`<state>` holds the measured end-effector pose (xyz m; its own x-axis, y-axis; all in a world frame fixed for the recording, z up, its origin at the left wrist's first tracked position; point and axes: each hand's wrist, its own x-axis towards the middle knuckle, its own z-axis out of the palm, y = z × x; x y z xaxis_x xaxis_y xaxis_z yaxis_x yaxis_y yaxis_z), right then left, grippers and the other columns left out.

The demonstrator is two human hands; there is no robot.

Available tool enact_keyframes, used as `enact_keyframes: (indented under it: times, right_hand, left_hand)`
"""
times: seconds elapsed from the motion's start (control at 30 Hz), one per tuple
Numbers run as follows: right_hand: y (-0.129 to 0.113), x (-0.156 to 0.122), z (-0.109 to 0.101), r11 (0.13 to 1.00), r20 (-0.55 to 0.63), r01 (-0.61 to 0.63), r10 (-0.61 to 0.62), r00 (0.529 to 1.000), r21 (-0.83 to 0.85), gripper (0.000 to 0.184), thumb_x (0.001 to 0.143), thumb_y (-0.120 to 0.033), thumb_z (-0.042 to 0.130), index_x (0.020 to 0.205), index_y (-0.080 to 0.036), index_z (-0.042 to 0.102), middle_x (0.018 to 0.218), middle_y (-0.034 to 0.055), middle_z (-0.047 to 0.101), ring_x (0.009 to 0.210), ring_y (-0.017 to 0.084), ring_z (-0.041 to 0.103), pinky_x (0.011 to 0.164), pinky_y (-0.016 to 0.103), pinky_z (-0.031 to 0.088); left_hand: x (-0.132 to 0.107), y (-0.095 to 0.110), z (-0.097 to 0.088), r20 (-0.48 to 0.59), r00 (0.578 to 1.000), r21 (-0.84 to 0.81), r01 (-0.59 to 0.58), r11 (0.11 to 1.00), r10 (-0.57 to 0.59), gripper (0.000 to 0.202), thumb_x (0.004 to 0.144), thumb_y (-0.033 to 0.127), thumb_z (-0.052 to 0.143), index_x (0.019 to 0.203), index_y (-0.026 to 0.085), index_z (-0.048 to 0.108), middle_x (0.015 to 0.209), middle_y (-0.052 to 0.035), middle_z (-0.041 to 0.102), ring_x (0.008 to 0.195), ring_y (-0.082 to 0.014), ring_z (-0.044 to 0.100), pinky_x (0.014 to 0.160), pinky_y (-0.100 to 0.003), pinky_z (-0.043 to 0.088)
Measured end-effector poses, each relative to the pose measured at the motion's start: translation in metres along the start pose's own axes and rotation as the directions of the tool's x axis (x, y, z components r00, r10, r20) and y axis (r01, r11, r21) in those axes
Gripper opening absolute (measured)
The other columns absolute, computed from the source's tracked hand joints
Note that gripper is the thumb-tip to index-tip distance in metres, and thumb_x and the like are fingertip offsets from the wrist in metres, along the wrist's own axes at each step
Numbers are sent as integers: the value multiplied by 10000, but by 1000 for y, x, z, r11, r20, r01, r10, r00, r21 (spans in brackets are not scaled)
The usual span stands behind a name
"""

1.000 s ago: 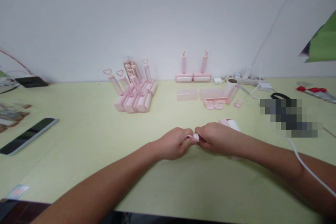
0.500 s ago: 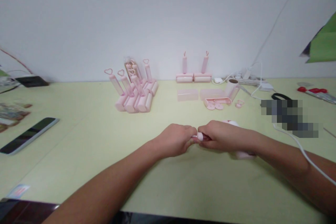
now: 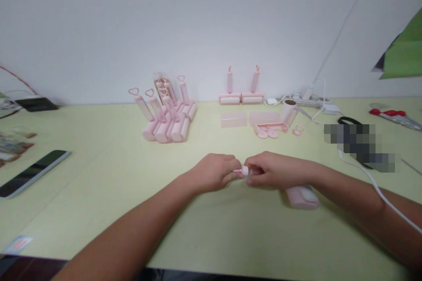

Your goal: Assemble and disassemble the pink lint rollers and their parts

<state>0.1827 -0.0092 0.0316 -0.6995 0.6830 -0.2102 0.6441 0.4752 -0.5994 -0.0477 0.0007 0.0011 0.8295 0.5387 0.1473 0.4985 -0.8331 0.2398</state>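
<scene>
My left hand [image 3: 214, 173] pinches a small pale pink end cap [image 3: 244, 170] over the near part of the table. Its fingers hide the far side of the cap. Just to the right, my right hand [image 3: 278, 170] is closed around the clear handle tube [image 3: 249, 176] of a pink lint roller. Most of that tube is hidden in the fist. The roller's pink body [image 3: 302, 198], with a white roll, shows below my right wrist. Cap and tube end sit very close together; whether they touch I cannot tell.
Several finished pink lint rollers [image 3: 166, 129] stand left of centre, with two more [image 3: 241, 98] by the wall. Pink covers [image 3: 234, 120], a paper roll [image 3: 290, 112] and small parts [image 3: 267, 133] lie behind my hands. A phone [image 3: 34, 173] is left; a white cable [image 3: 369, 175] crosses my right forearm.
Both hands have shifted slightly left, and my right fingers have loosened a little around the tube. More of the roller body now shows below my right wrist. The view moved slightly.
</scene>
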Motion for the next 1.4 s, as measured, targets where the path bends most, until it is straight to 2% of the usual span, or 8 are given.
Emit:
enact_keyframes:
  times: [0.27,0.53,0.7,0.83,0.97,1.13,1.27,1.4]
  right_hand:
    - [11,7,1,1000,-186,22,-22,982,-2,227,849,-304,612,1030,-187,685,775,16,683,675,158,590,610,255,403]
    - [44,18,-9,1000,-557,25,-31,830,-18,162,879,-273,558,930,-186,684,903,52,730,825,199,660,762,318,483]
    - [53,24,-21,988,-611,56,-131,780,-141,171,882,-273,560,955,-185,688,954,57,729,869,212,662,798,335,491]
    - [58,48,-46,960,-640,29,-209,740,-280,243,896,-298,565,1063,-169,683,1109,101,704,1035,253,637,941,377,459]
    - [67,91,-68,955,-569,-53,-128,812,-290,351,874,-327,644,1174,-144,649,1261,146,642,1207,301,552,1073,441,368]
    - [70,128,-69,968,-545,-83,-63,836,-239,369,922,-337,637,1234,-144,595,1241,123,620,1087,260,613,941,464,501]
    - [67,132,-72,975,-583,-106,-29,812,-196,373,941,-347,613,1256,-151,580,1258,115,599,1073,252,618,902,449,531]
    - [65,110,-88,986,-684,-124,11,730,-116,650,846,-397,690,1384,-91,490,1307,202,582,1152,337,568,1007,493,436]
  left_hand:
    - [-4,-13,-8,34,990,-12,135,991,-135,323,993,424,436,1055,206,667,902,-48,638,802,-166,618,695,-257,426]
    - [-8,-15,-19,29,990,-5,138,990,-138,299,927,444,530,1001,201,689,917,-56,623,806,-175,598,704,-271,434]
    - [-1,-3,-13,10,996,30,92,995,-93,261,891,405,582,1018,199,681,943,-73,641,890,-217,596,809,-332,441]
    - [11,12,1,-21,999,41,49,998,-48,348,892,369,589,1197,201,612,1095,-95,647,1012,-250,579,886,-381,434]
    - [20,17,14,24,1000,30,-15,999,15,372,914,270,539,1269,159,554,1104,-123,647,997,-245,578,896,-387,448]
    - [19,9,17,14,1000,18,-28,999,28,298,904,197,513,1193,154,568,1046,-116,626,963,-240,560,888,-378,460]
    - [9,-3,8,-94,994,-77,49,996,-56,271,888,178,508,1158,169,530,1091,-110,576,1000,-230,547,879,-359,474]
    - [-1,-13,-2,-181,974,-128,118,985,-140,270,900,188,489,1169,187,499,1110,-99,542,902,-195,558,818,-339,483]
